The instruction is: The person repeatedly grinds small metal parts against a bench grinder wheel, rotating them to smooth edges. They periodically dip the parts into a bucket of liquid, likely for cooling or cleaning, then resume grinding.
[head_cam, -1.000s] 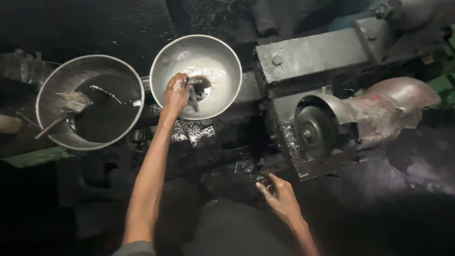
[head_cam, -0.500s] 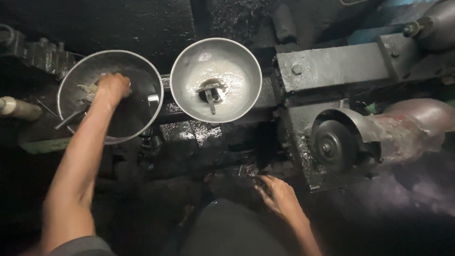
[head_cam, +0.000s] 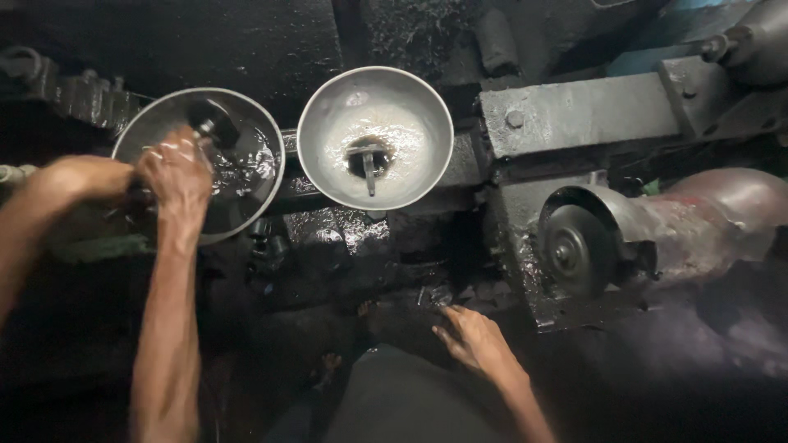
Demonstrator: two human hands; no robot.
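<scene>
My left hand (head_cam: 174, 174) is wet and reaches into the left metal bowl (head_cam: 261, 156), which holds dark liquid. Its fingers curl down into the liquid, and what they grip is hidden. A small dark metal part (head_cam: 215, 125) lies at the bowl's far side. My right hand (head_cam: 472, 335) rests flat with its fingers apart on the greasy dark surface, its fingertips next to small metal pieces (head_cam: 435, 295). The right metal bowl (head_cam: 328, 115) holds a little liquid and a small metal part (head_cam: 367, 160) at its centre.
Another person's arm (head_cam: 61, 184) comes in from the left edge and ends beside my left hand at the bowl's rim. A grinding wheel (head_cam: 574, 250) with a metal guard and a motor housing (head_cam: 726, 209) stands at the right. A heavy grey metal block (head_cam: 591, 111) lies behind it.
My left hand left the right bowl, moved into the left bowl and now dips into its liquid. A second arm has appeared at the left. My right hand has stayed in place.
</scene>
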